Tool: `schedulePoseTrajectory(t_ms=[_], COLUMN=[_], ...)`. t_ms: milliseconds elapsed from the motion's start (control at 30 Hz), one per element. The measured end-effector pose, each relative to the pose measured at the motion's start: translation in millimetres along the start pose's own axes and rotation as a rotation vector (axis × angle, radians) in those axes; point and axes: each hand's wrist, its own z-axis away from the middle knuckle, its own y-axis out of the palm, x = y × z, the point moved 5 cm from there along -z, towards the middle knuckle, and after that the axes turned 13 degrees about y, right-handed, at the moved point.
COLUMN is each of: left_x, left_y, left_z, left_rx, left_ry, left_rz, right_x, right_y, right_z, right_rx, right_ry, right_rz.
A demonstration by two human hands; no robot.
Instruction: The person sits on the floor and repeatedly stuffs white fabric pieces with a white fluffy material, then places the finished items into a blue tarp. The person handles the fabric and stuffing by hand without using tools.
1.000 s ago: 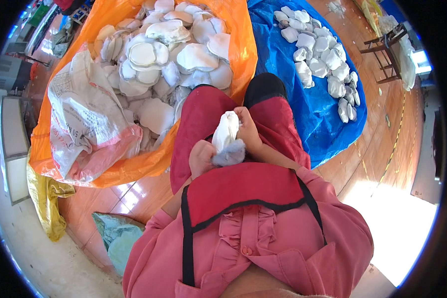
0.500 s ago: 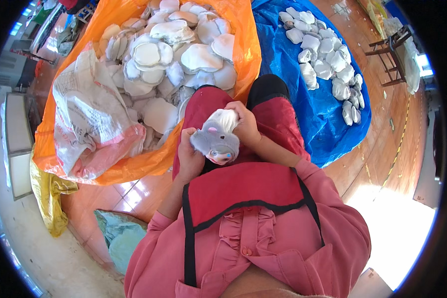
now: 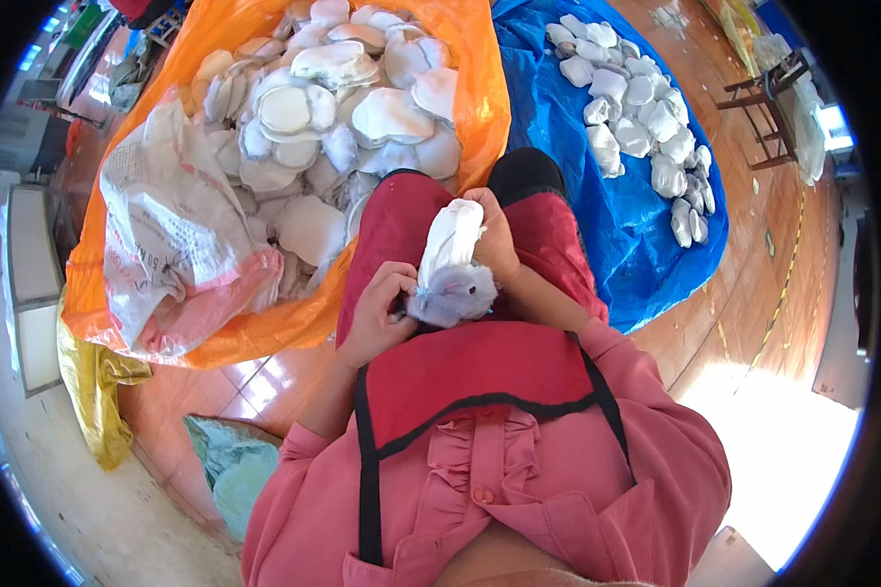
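Note:
Over my lap, both hands hold a grey and white plush toy piece. Long white fabric forms its upper part, and fuzzy grey plush bunches at the lower end with a dark spot on it. My left hand is closed on the grey end, fingers bent against its left side. Along the right edge of the white fabric, my right hand grips with curled fingers. The piece's underside is hidden.
An orange sack full of flat white and grey plush pieces lies ahead left, a crumpled white woven bag over its side. On a blue sheet at right sit several rounded white pieces. A wooden stool stands far right.
The plush piece has been turned between my hands. Its white fabric now stretches out longer, and the toy face with the blue eye no longer shows. My left hand has shifted slightly right and lower.

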Motion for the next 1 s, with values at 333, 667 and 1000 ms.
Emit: schedulePoseTrajectory(t_ms=[333,667,1000], left_x=[35,66,16], left_y=[5,4,-10], left_z=[-28,-3,-21], left_rx=[-0.033,-0.212,-0.303], left_ry=[-0.411,-0.503,0.020], left_rz=[-0.233,-0.054,-0.834], right_x=[46,23,32], right_y=[36,11,19], right_z=[12,20,18], right_rx=[-0.032,0.229,0.311], right_ry=[-0.166,0.296,0.339], right_rz=[0.564,0.288,0.285])
